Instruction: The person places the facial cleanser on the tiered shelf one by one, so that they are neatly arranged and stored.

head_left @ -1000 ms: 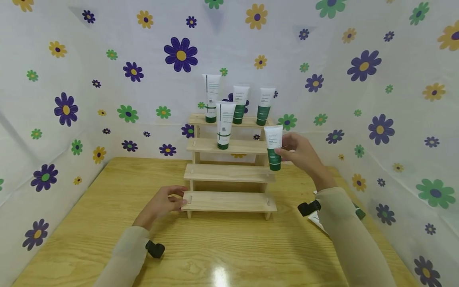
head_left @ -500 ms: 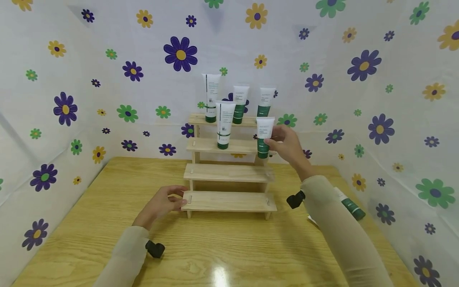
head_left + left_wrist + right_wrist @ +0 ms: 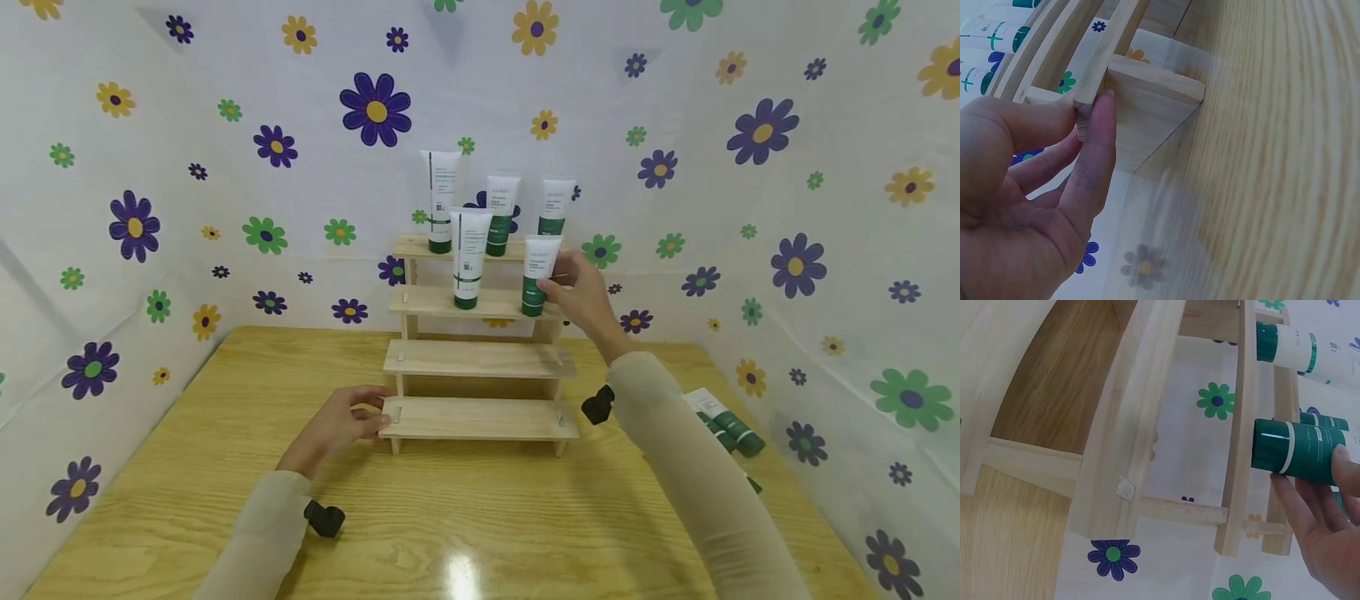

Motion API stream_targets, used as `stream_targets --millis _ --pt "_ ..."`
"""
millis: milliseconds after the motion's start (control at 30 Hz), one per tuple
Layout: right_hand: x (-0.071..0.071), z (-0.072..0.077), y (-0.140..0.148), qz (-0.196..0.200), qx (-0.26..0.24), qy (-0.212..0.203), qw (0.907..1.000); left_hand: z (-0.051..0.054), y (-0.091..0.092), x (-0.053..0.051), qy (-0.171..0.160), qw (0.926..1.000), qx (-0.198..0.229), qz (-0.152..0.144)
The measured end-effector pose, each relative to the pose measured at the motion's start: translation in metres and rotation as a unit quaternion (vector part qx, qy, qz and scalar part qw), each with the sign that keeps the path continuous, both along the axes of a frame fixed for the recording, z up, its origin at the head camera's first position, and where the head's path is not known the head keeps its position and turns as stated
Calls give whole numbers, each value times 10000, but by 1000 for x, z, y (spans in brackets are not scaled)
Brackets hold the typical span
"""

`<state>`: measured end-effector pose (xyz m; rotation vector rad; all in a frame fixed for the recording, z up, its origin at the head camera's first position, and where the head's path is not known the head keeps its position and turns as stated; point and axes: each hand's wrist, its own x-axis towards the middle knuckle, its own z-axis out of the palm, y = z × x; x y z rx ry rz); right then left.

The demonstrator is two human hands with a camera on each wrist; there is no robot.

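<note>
My right hand (image 3: pixel 583 296) grips a white squeeze tube (image 3: pixel 541 265) with a green lower part, upright at the right end of the second tier from the top. In the right wrist view its green cap end (image 3: pixel 1272 445) is at the shelf's edge; whether it bears weight there I cannot tell. My left hand (image 3: pixel 347 423) pinches the left end of the bottom shelf of a stepped wooden display rack (image 3: pixel 480 419), thumb (image 3: pixel 1041 120) on one face and fingers on the other. A taller white tube (image 3: pixel 470 258) stands on the same tier as the held one.
On the top tier stand a tall white tube (image 3: pixel 442 200) and two white-and-green tubes, one (image 3: pixel 502 212) in the middle and one (image 3: pixel 556 206) partly hidden behind the held tube. Several tubes (image 3: pixel 738 432) lie on the wooden table (image 3: pixel 480 508) beside my right sleeve. A flowered cloth (image 3: pixel 247 50) surrounds the table.
My right hand has carried its tube leftward and up from beside the rack to the second tier. More of the lying tubes now shows. The left hand has stayed put.
</note>
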<state>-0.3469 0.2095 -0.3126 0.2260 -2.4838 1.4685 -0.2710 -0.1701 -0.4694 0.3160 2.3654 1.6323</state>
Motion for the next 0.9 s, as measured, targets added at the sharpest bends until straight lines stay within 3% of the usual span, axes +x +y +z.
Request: stream_targets --millis 300,733,900 --pt "-5 -3 -11 -79 130 146 9998 1 1 0 -27 9999 -91 51" --pt "-8 -6 -14 21 118 215 9997 -1 -3 0 166 9997 -138 -142" --pt "-8 -7 -14 28 139 190 9997 0 -1 1 78 9999 -100 -61"
